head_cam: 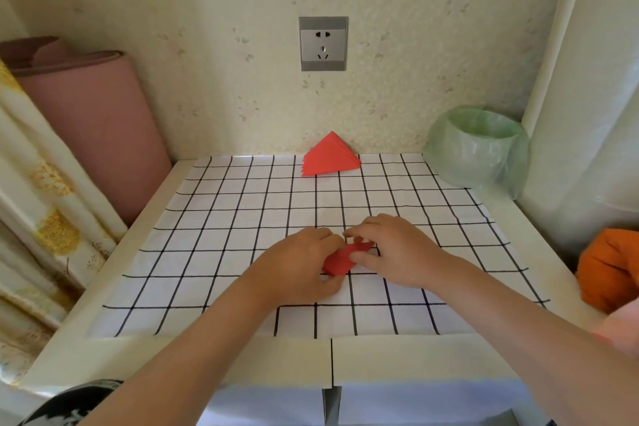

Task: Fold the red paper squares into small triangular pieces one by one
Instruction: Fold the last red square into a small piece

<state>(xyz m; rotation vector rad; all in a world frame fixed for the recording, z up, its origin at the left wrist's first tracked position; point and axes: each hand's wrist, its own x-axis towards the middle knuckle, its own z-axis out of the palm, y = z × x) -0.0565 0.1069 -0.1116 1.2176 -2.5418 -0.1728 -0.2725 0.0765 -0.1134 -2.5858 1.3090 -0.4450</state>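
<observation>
A small red paper piece (340,259) lies partly folded on the checked mat (242,218) near the middle of the table. My left hand (301,266) grips its left side, and my right hand (390,249) pinches its right and upper edge. Both hands cover much of the paper, so its exact fold is hidden. At the back of the mat, against the wall, a stack of red paper (328,156) leans as a triangle, well apart from both hands.
A bowl lined with a green plastic bag (479,149) stands at the back right. An orange cloth (608,270) lies at the right edge. A pink rolled mat (93,121) and a curtain (38,204) flank the left. A wall socket (323,43) sits above the table.
</observation>
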